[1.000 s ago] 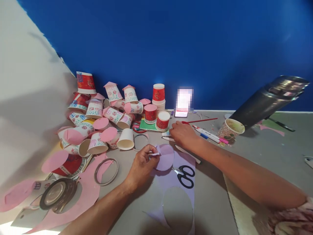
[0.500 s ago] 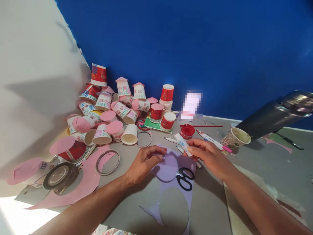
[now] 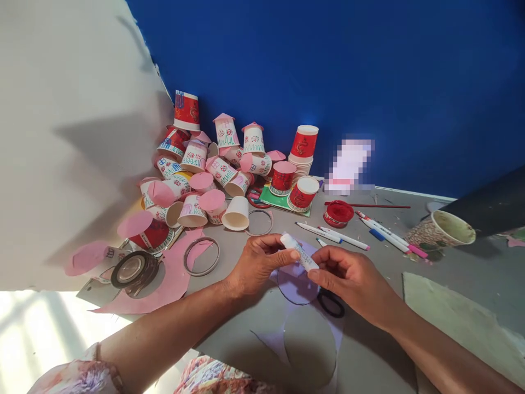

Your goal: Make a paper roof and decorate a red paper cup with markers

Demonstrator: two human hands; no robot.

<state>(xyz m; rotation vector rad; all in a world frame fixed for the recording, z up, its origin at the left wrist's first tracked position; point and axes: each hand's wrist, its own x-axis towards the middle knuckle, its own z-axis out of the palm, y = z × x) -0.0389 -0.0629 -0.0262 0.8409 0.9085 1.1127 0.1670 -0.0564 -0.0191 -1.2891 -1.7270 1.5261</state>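
White tube: the white tube (image 3: 302, 254) slants in the air between the two hands, above the purple disc, its upper end toward the left and its lower end toward the right
Left hand: the left hand (image 3: 260, 262) has its thumb and fingers clamped on the tube's upper part, thumb laid along the near side, probably to steady it
Right hand: the right hand (image 3: 355, 273) pinches the lower end with thumb and forefinger, the other fingers curled behind; with a grip at each end, one can likely hold firm while the other turns or pulls
Purple disc: the purple disc (image 3: 298, 293) lies flat under the hands on the purple sheet (image 3: 339, 326), likely put there to be within easy reach; its upper part is partly hidden
Scissors: the black handles of the scissors (image 3: 331, 304) show beside the disc, below the right hand; the blades cannot be made out
Cup pile: decorated paper cups (image 3: 192, 210) are heaped at the left near the wall, perhaps to leave working room in front
Red tub and markers: the open red tub (image 3: 338, 214) and the markers (image 3: 348, 239) lie beyond the hands on the table (image 3: 377, 355), seemingly within reach
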